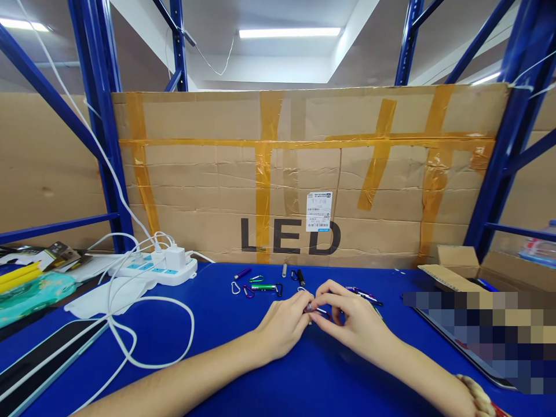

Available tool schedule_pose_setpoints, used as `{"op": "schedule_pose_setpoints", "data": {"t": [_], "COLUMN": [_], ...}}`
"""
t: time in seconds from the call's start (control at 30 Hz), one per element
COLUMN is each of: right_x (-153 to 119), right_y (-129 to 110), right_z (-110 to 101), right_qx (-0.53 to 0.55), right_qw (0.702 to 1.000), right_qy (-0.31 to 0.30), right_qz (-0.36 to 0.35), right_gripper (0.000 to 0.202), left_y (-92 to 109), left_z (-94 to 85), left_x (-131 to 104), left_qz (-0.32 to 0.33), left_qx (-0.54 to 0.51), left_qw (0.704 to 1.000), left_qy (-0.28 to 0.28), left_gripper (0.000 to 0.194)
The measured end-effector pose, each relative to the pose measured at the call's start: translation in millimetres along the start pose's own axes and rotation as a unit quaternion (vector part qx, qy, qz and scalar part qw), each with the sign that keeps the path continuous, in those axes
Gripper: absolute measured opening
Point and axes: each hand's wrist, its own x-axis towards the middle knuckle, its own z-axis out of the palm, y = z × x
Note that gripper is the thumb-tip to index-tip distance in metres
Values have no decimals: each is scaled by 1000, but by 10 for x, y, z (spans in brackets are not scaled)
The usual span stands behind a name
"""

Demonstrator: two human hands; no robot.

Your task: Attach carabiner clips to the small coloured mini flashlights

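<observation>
Small metallic piece [309,307]: pinched between the fingertips of both hands, above the blue tabletop [243,382]. Left hand [284,324]: fingers curled closed on it. Right hand [350,313]: thumb and index finger closed on its other side. Just beyond: green cylinder [263,287], carabiners [248,291], purple cylinder [242,273]. Farther left: white power strip [152,267]. Behind: taped cardboard [208,191].

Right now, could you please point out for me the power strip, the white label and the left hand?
Power strip [185,273]: head view, right end.
White label [318,212]: head view, middle.
Left hand [281,328]: head view, back of hand.
</observation>
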Motion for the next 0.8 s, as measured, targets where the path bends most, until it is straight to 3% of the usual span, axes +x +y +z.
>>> {"op": "schedule_pose_setpoints", "data": {"t": [0.07,0.2,0.27,0.47,0.8], "right_x": [-3,-9,-11,-18,-15], "right_y": [-3,15,30,50,61], "right_z": [7,12,8,11,47], "right_qx": [-15,-69,-108,-148,-132], "right_qw": [1000,997,993,985,986], "right_qy": [0,-3,-27,-86,-96], "right_qz": [12,37,32,6,24], "right_gripper": [14,33,26,16,13], "left_y": [4,23,38,68,53], "left_z": [4,-4,-13,-17,5], "left_x": [6,19,22,17,3], "left_qz": [-22,-84,-99,-69,-31], "left_qx": [-2,-1,5,8,21], "left_qw": [1000,993,991,994,997], "left_qy": [19,83,93,82,70], "left_gripper": [11,18,19,19,17]}}
